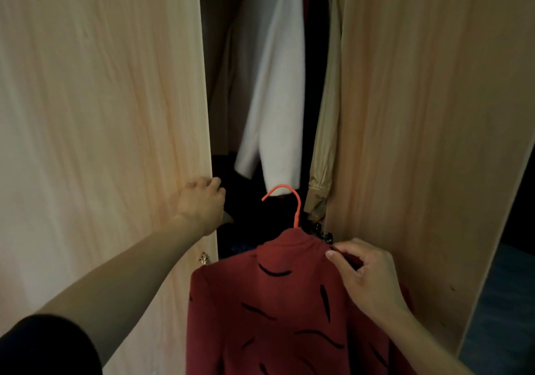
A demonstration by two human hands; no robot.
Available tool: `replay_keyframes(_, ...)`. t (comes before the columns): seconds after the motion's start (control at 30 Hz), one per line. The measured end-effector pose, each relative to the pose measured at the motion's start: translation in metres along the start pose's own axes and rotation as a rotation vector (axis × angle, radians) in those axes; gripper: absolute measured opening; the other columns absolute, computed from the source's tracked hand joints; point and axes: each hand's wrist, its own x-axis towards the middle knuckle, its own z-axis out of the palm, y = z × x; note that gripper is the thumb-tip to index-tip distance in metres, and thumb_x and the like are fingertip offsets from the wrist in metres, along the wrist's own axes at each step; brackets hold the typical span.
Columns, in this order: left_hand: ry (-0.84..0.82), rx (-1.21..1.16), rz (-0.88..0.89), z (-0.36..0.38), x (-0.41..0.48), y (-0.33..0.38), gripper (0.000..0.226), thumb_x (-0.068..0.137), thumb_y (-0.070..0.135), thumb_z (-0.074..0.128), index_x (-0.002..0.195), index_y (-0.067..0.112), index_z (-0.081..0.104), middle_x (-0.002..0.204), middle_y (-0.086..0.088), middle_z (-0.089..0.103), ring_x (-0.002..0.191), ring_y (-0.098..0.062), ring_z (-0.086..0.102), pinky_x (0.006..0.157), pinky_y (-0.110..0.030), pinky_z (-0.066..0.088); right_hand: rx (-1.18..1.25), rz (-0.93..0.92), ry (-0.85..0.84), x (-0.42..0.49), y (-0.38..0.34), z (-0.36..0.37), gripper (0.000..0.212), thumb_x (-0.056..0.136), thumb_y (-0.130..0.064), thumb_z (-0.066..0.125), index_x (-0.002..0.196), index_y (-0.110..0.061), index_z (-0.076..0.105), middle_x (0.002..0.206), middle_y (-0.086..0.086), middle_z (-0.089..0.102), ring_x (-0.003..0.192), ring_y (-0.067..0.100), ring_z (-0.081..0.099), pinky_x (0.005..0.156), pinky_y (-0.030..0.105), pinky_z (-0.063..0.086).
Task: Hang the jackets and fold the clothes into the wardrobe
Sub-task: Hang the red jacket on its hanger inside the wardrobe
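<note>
I have the left hand [202,201] curled round the edge of the left door [101,114]. The right hand [367,276] pinches the red jacket [275,316] at the shoulder, near its collar. The jacket sits on an orange hanger [289,198], held low in front of the gap between the doors. Inside hang a white jacket [275,85] and, just beside the right door [419,114], a tan jacket [327,143].

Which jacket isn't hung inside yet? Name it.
The red jacket with black streaks, on the orange hanger; the white jacket and beige jacket hang inside.
</note>
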Motion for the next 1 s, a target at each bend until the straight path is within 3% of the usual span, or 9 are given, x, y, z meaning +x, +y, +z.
replay_keyframes(0.23,-0.092,0.126,-0.005,-0.001,-0.001,0.009,0.048,0.090,0.048,0.050,0.129,0.021,0.054,0.131,-0.003,0.044,0.121,-0.027,0.042,0.086,-0.038,0.042,-0.047,0.030,-0.003,-0.009,-0.007,-0.001,0.008,0.085,-0.017,0.075,0.079,-0.023,0.077,0.073,-0.014,0.067,0.066,0.007,0.065,0.054,0.026,0.050)
replay_keyframes(0.57,0.068,0.089,0.026,0.002,-0.031,0.024,0.037,0.088,0.036,0.054,0.122,0.022,0.059,0.124,0.001,0.045,0.117,-0.024,0.041,0.086,-0.033,0.039,-0.137,0.052,0.033,-0.037,-0.021,-0.028,0.009,0.083,-0.015,0.077,0.078,-0.022,0.076,0.072,-0.015,0.067,0.067,0.005,0.064,0.056,0.019,0.046)
replay_keyframes(0.67,0.072,0.055,0.013,-0.009,-0.047,0.030,0.035,0.087,0.036,0.054,0.120,0.023,0.059,0.124,0.003,0.044,0.117,-0.022,0.041,0.086,-0.033,0.040,-0.114,0.072,0.042,-0.046,-0.022,-0.042,0.012,0.084,-0.015,0.076,0.078,-0.025,0.075,0.073,-0.015,0.068,0.068,0.006,0.065,0.056,0.021,0.047)
replay_keyframes(0.83,0.080,0.037,-0.023,-0.035,-0.084,0.048,0.041,0.084,0.033,0.060,0.124,0.023,0.056,0.135,0.003,0.040,0.124,-0.022,0.041,0.088,-0.034,0.039,-0.040,0.035,0.020,-0.052,-0.020,-0.066,0.011,0.084,-0.015,0.076,0.076,-0.023,0.075,0.070,-0.015,0.066,0.066,0.007,0.063,0.055,0.010,0.040)
replay_keyframes(1.0,0.041,0.028,-0.068,-0.062,-0.120,0.065,0.041,0.087,0.028,0.057,0.127,0.020,0.054,0.137,0.000,0.041,0.121,-0.024,0.043,0.086,-0.034,0.044,0.055,-0.013,-0.024,-0.060,-0.010,-0.090,0.008,0.084,-0.014,0.076,0.078,-0.020,0.077,0.071,-0.014,0.066,0.064,0.007,0.064,0.054,0.016,0.045)
